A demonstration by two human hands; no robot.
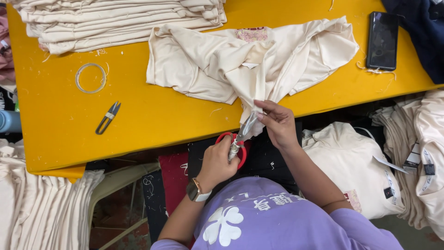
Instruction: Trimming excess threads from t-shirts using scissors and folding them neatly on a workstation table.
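You are sitting at the near edge of the yellow bench (138,115), and your left hand (217,162) is gripping a pair of red-handled scissors (237,146), your fingers closed through and around the red loops, with the metal blades pointing up and to the right. Your right hand (277,122) is pinching a corner of the cream garment (249,60), its fingers closed on the fabric right where the blades are meeting it, just over the near edge of the bench. The rest of that garment is lying crumpled across the middle of the bench, spreading far and to the right, with a pinkish print showing at its far side. To the far left, a stack of folded cream garments (120,21) is resting on the bench. Nearer on the left, a thin ring of tape (90,78) is lying flat, and a small thread snipper (107,117) is lying just near of it, both well apart from your hands. At the far right a dark phone (382,40) is lying face up. Off the bench to your right, more cream garments (351,162) are piled up, and another cream pile (41,203) is sitting at the near left. You are wearing a wristwatch (198,190) on your left wrist.
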